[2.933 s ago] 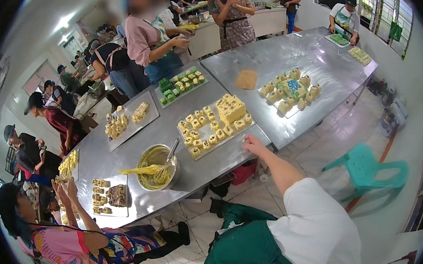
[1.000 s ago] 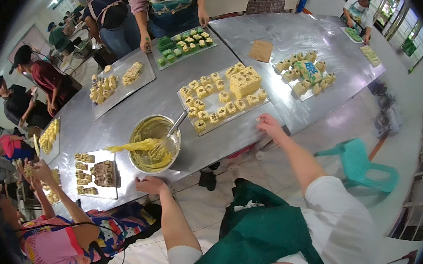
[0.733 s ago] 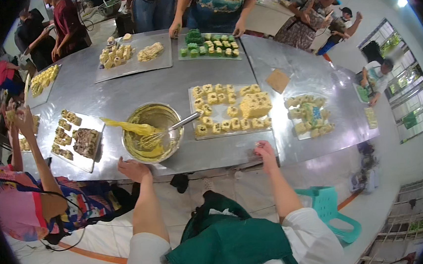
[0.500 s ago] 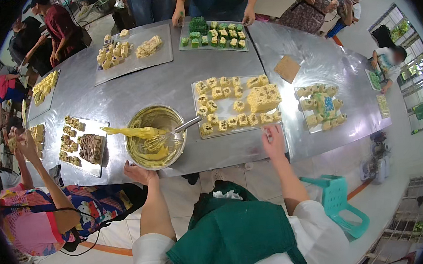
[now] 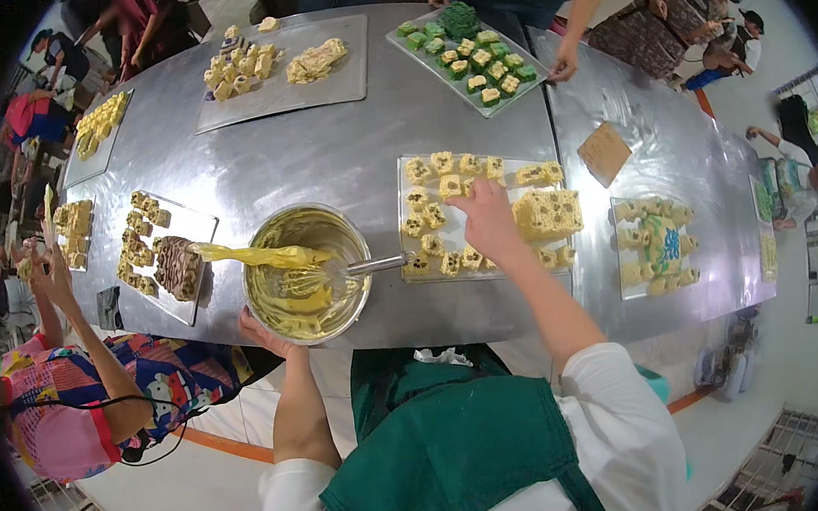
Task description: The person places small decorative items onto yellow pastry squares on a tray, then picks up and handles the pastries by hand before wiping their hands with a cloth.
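My left hand (image 5: 266, 335) lies against the near left side of a metal mixing bowl (image 5: 363, 302), its fingers curved along the outer wall. Yellow cream coats the bowl's inside. A whisk (image 5: 377, 265) and a yellow piping bag (image 5: 253, 255) lie across it. My right hand (image 5: 490, 218) reaches over a clear tray (image 5: 404, 163) of small cream-topped cake pieces (image 5: 442, 163). Its fingers are bent and close together among the pieces; whatever they pinch is hidden. A larger speckled cake block (image 5: 550, 215) sits on the tray right of that hand.
A tray of striped cake (image 5: 177, 270) lies left of the bowl. Far off, a co-worker's hand (image 5: 564, 59) is at a tray of green cakes (image 5: 491, 107). A decorated cake tray (image 5: 660, 243) and a brown square board (image 5: 605, 154) lie on the right.
My right hand has moved from the near table edge onto the cake tray. My left hand now sits closer against the bowl. The green cake tray has been turned askew by the co-worker.
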`<move>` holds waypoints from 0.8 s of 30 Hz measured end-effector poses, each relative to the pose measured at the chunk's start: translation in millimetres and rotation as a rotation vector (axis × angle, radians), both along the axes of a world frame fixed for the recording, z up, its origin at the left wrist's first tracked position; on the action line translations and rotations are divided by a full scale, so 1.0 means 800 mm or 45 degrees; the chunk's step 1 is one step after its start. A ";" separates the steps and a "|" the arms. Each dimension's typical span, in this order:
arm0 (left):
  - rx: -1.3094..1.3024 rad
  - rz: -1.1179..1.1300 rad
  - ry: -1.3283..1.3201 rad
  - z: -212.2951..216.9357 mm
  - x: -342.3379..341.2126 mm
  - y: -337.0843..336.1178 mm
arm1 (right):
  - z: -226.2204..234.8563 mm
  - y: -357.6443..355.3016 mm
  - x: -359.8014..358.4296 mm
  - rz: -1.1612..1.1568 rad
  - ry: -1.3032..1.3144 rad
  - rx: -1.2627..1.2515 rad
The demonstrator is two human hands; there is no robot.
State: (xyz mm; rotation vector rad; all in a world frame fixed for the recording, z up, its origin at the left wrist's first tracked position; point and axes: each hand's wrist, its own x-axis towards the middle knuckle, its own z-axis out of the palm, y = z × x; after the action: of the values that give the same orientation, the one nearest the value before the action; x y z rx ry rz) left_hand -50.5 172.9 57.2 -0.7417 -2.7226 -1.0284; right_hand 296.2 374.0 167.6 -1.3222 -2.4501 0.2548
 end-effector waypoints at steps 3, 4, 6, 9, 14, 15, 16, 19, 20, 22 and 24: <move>0.033 -0.026 0.043 -0.020 -0.011 -0.010 | -0.015 0.008 -0.013 0.022 0.013 0.134; 0.080 -0.020 0.010 -0.025 -0.014 -0.012 | -0.018 0.012 -0.017 0.024 0.017 0.154; 0.085 -0.045 -0.008 -0.015 -0.008 -0.009 | -0.023 0.016 -0.021 0.005 0.013 0.156; -0.010 -0.108 0.045 0.014 0.009 0.000 | -0.024 0.018 -0.025 -0.044 0.027 0.113; 0.045 -0.083 0.099 0.007 0.001 -0.003 | -0.001 0.003 -0.021 -0.080 0.247 0.204; 0.075 -0.076 0.099 0.002 0.001 -0.001 | 0.005 0.005 -0.016 -0.080 0.347 0.291; -0.018 -0.077 0.187 -0.016 -0.009 -0.008 | 0.032 0.009 -0.015 -0.037 0.469 0.415; -0.194 -0.075 0.265 -0.047 -0.022 -0.008 | 0.147 0.012 0.025 -0.074 0.569 0.286; -0.167 -0.076 0.190 -0.021 -0.004 0.003 | 0.188 0.013 0.048 -0.010 0.654 0.516; -0.131 0.025 0.203 -0.019 -0.017 -0.016 | 0.294 -0.011 0.075 0.222 0.643 1.000; -0.171 -0.008 0.253 0.001 -0.016 -0.017 | 0.414 -0.021 0.113 0.165 0.671 1.299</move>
State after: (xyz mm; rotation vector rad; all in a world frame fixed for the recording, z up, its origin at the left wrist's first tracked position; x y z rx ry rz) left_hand -63.1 159.4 58.0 -0.8262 -2.6372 -0.7344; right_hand 386.4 357.6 499.1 -0.5424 -1.7592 -0.5013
